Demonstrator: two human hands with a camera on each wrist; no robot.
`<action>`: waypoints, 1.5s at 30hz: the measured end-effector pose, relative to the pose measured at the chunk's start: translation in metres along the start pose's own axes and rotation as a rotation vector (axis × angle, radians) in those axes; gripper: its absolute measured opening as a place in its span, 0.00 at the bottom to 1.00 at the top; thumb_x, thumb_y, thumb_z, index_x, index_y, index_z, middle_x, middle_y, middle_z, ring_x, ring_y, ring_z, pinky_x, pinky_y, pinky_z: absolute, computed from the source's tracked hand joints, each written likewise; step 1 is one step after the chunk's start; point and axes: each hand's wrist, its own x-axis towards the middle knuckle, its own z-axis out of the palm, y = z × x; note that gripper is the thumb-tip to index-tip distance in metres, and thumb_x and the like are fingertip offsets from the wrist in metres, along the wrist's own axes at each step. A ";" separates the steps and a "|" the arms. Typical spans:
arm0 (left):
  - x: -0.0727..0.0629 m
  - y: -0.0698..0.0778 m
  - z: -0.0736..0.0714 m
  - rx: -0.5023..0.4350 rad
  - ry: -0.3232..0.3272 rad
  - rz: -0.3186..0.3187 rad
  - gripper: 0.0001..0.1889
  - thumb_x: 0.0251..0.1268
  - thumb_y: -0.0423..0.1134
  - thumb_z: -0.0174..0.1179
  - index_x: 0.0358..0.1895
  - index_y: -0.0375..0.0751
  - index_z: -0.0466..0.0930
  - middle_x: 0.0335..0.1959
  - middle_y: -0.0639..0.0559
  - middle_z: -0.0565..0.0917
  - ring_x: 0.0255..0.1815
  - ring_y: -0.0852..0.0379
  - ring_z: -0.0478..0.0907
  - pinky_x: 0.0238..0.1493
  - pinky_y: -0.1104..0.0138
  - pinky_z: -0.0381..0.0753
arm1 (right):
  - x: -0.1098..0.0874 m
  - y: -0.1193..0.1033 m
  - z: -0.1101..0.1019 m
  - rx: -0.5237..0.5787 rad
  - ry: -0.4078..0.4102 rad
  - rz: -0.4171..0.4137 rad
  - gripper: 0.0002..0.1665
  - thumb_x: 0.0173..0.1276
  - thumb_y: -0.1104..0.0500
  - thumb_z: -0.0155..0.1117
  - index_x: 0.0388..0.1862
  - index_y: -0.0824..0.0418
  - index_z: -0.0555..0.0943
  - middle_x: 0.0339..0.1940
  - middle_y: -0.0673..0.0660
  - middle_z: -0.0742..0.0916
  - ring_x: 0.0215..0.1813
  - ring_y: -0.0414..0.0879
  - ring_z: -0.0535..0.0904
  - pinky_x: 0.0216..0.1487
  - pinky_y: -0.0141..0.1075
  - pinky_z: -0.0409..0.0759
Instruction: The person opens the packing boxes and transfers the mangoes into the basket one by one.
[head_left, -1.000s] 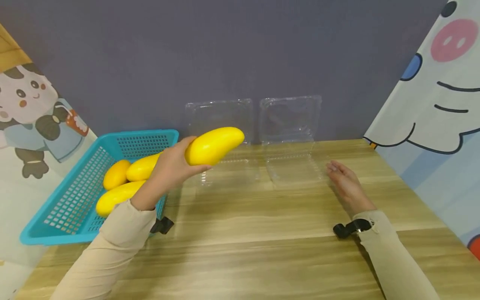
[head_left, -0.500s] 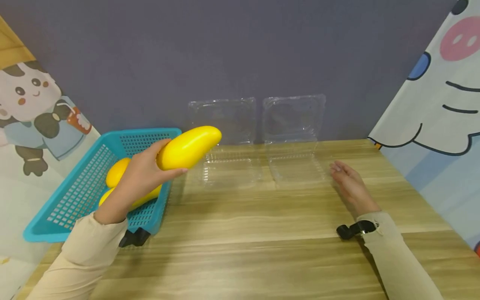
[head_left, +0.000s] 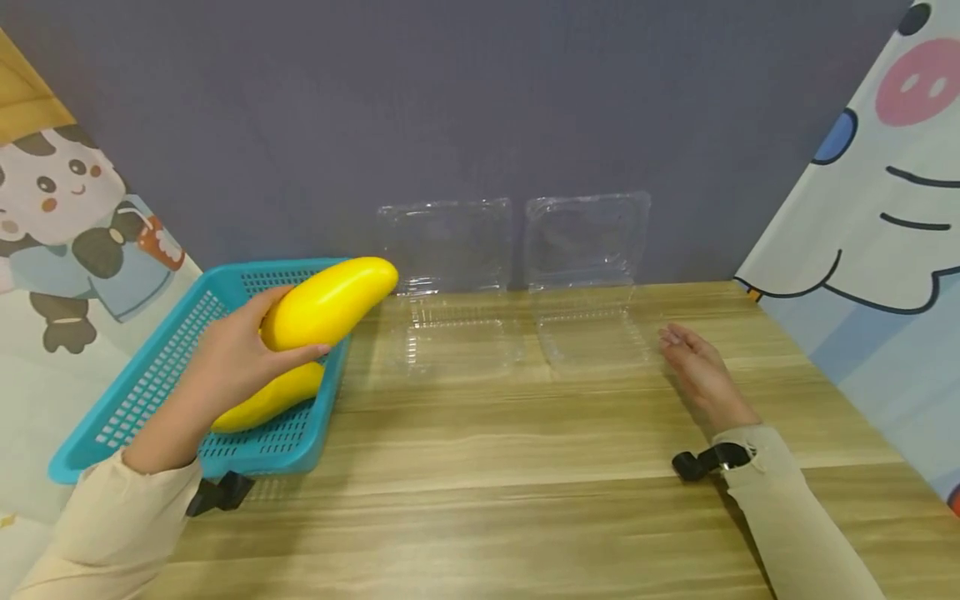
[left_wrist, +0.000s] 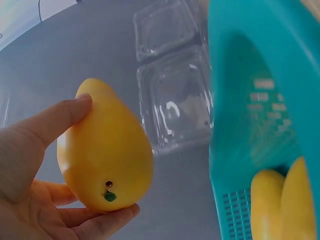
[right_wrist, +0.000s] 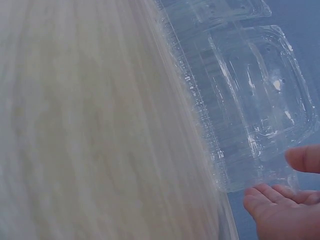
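My left hand (head_left: 232, 354) grips a yellow mango (head_left: 330, 304) above the turquoise basket (head_left: 303, 460). In the left wrist view, the thumb lies along one side of the mango and the fingers curl under the other; a small green stem mark shows on its blunt end. Another mango (head_left: 277, 398) lies in the basket below, and the left wrist view shows two mangoes (left_wrist: 266, 202) there. My right hand (head_left: 701, 375) rests on the table, holding nothing, fingers loosely bent, just right of the right-hand clear plastic container (head_left: 592, 337).
A second clear container (head_left: 461, 346) stands to the left of the first; both have raised lids leaning near the grey back wall (head_left: 480, 108). The wooden table (head_left: 480, 500) runs toward the front. Cartoon-printed panels (head_left: 862, 208) flank both sides.
My left hand has carried the mango leftward, from in front of the left container back over the basket. The right hand has stayed in place.
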 end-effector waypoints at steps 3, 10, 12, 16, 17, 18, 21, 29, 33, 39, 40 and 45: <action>-0.003 -0.007 -0.005 0.020 0.010 0.004 0.48 0.54 0.61 0.63 0.71 0.35 0.55 0.59 0.29 0.70 0.43 0.38 0.72 0.35 0.50 0.71 | -0.001 -0.001 0.000 0.001 0.002 -0.007 0.39 0.75 0.63 0.43 0.73 0.71 0.34 0.75 0.70 0.43 0.77 0.52 0.41 0.72 0.29 0.51; -0.008 -0.027 -0.007 0.029 -0.007 -0.025 0.49 0.55 0.61 0.62 0.71 0.32 0.54 0.59 0.27 0.70 0.43 0.37 0.71 0.35 0.49 0.72 | -0.001 0.000 -0.002 -0.010 -0.006 -0.013 0.40 0.76 0.61 0.44 0.73 0.72 0.34 0.75 0.70 0.42 0.77 0.53 0.39 0.73 0.31 0.48; -0.009 -0.033 -0.007 0.034 -0.007 -0.036 0.49 0.55 0.61 0.62 0.71 0.32 0.54 0.59 0.27 0.69 0.43 0.36 0.71 0.35 0.49 0.72 | -0.001 0.001 -0.003 -0.017 0.000 -0.005 0.40 0.76 0.60 0.44 0.73 0.71 0.34 0.75 0.70 0.43 0.77 0.52 0.40 0.72 0.30 0.49; -0.008 -0.047 -0.005 0.042 -0.012 -0.065 0.49 0.56 0.61 0.62 0.71 0.30 0.53 0.60 0.25 0.68 0.46 0.34 0.70 0.38 0.45 0.71 | 0.000 0.003 -0.003 -0.014 0.020 0.006 0.40 0.76 0.60 0.44 0.74 0.71 0.35 0.75 0.69 0.44 0.77 0.50 0.41 0.71 0.27 0.52; -0.008 -0.051 -0.005 0.043 -0.013 -0.072 0.49 0.56 0.61 0.62 0.70 0.30 0.54 0.60 0.25 0.68 0.46 0.33 0.69 0.38 0.45 0.71 | 0.000 0.003 -0.003 -0.008 0.023 0.005 0.40 0.76 0.60 0.44 0.74 0.71 0.34 0.75 0.69 0.44 0.77 0.50 0.42 0.70 0.27 0.52; -0.008 -0.055 -0.005 0.046 -0.016 -0.082 0.49 0.56 0.61 0.62 0.71 0.30 0.53 0.61 0.24 0.66 0.47 0.32 0.69 0.39 0.43 0.71 | 0.000 0.003 -0.003 -0.004 0.024 0.003 0.40 0.76 0.60 0.44 0.74 0.71 0.34 0.75 0.69 0.43 0.77 0.49 0.42 0.70 0.27 0.53; -0.008 -0.068 -0.005 0.050 -0.028 -0.108 0.50 0.56 0.61 0.61 0.71 0.29 0.51 0.62 0.22 0.64 0.50 0.28 0.67 0.40 0.41 0.70 | 0.001 0.003 -0.002 -0.002 0.026 -0.002 0.41 0.76 0.59 0.44 0.74 0.71 0.35 0.75 0.70 0.44 0.77 0.49 0.42 0.70 0.27 0.53; -0.005 -0.097 -0.005 0.050 -0.054 -0.166 0.50 0.59 0.61 0.59 0.68 0.22 0.51 0.57 0.19 0.65 0.48 0.28 0.67 0.40 0.41 0.70 | 0.000 0.002 -0.002 0.049 0.020 -0.025 0.41 0.75 0.61 0.45 0.73 0.72 0.34 0.75 0.69 0.44 0.76 0.45 0.44 0.66 0.20 0.58; -0.004 -0.109 -0.002 0.055 -0.050 -0.199 0.50 0.59 0.61 0.58 0.68 0.20 0.50 0.57 0.18 0.65 0.49 0.26 0.66 0.42 0.39 0.69 | 0.001 0.001 -0.001 0.041 0.010 -0.020 0.40 0.76 0.61 0.44 0.73 0.72 0.34 0.75 0.70 0.44 0.77 0.46 0.43 0.68 0.23 0.55; -0.002 -0.121 0.003 0.071 -0.029 -0.217 0.51 0.59 0.62 0.57 0.68 0.20 0.50 0.56 0.18 0.66 0.47 0.27 0.67 0.41 0.40 0.69 | 0.002 0.001 0.001 0.035 0.001 -0.018 0.39 0.76 0.64 0.41 0.73 0.73 0.33 0.74 0.71 0.42 0.77 0.48 0.41 0.71 0.27 0.52; -0.001 -0.122 0.004 0.076 -0.027 -0.215 0.50 0.59 0.62 0.57 0.67 0.20 0.51 0.56 0.19 0.66 0.47 0.27 0.67 0.41 0.40 0.69 | 0.002 0.001 0.001 0.038 0.001 -0.019 0.38 0.76 0.64 0.41 0.73 0.73 0.33 0.74 0.71 0.42 0.77 0.48 0.41 0.70 0.26 0.52; 0.001 -0.124 0.007 0.100 -0.049 -0.186 0.50 0.60 0.62 0.57 0.67 0.19 0.50 0.55 0.18 0.66 0.46 0.27 0.68 0.41 0.39 0.69 | 0.001 0.000 0.001 0.037 0.005 -0.015 0.38 0.75 0.64 0.41 0.73 0.73 0.34 0.75 0.71 0.42 0.77 0.47 0.42 0.69 0.24 0.54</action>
